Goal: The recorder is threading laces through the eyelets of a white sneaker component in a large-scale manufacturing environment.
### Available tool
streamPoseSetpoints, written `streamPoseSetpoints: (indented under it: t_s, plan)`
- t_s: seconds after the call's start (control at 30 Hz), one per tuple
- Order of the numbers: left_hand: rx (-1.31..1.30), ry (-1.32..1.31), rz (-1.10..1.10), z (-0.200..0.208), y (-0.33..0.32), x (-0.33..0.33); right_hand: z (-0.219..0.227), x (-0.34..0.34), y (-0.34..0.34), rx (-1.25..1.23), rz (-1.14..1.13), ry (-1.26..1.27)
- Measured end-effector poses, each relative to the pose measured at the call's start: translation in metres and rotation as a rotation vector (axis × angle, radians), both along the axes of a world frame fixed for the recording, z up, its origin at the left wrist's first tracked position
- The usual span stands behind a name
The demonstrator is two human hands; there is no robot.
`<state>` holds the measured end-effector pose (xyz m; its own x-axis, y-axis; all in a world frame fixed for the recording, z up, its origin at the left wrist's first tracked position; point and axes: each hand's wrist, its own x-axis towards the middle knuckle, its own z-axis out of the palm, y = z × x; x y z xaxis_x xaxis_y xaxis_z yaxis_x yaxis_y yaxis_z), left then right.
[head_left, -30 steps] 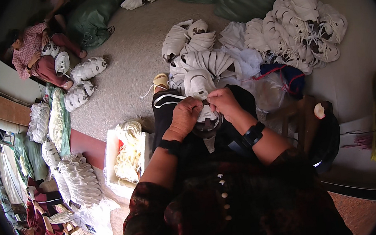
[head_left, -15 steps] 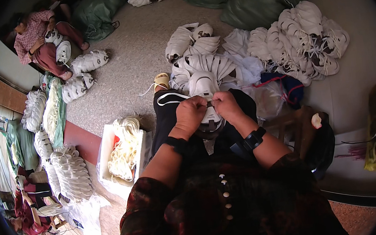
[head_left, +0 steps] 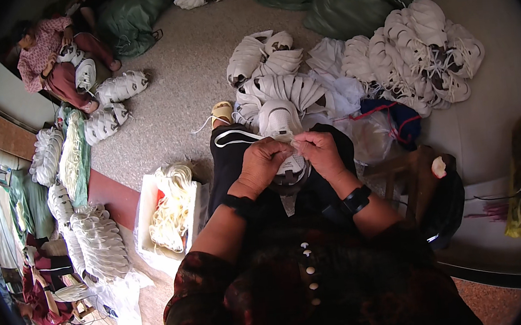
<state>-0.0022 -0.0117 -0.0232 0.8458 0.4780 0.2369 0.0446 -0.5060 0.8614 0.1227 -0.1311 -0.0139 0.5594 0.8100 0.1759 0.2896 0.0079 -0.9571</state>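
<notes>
A white mesh sneaker (head_left: 278, 117) rests between my thighs, its toe pointing away from me. Over its lacing my left hand (head_left: 261, 161) pinches a white shoelace (head_left: 232, 137), a loop of which lies across my dark left trouser leg. My right hand (head_left: 321, 151) is closed in a pinch close beside it, and a pale bit of lace seems to run between the two sets of fingertips. Fingers cover the eyelets, so the lace's path there is hidden. The heel end of the shoe shows below my hands.
A white box of pale laces (head_left: 174, 213) stands at my left. Bundled white shoes (head_left: 285, 93) lie just ahead, with a larger pile (head_left: 414, 51) to the right. A wooden stool (head_left: 409, 178) is by my right side. A co-worker (head_left: 56, 57) sits far left.
My hands have shifted slightly, fingertips still meeting over the shoe. The right hand has turned a little and the grey tongue area is less visible between them. The shoe stays put.
</notes>
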Motion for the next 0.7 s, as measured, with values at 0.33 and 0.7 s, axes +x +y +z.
streamPoseSetpoints:
  t_s: [0.33,0.7]
  plan:
    - [-0.372,-0.086,-0.136,-0.009,0.01,-0.012,0.01,0.004,0.004,-0.213,0.034,0.165]
    - [-0.393,-0.152,-0.11,-0.009,0.009,-0.013,-0.006,-0.005,0.013,-0.115,-0.123,-0.393]
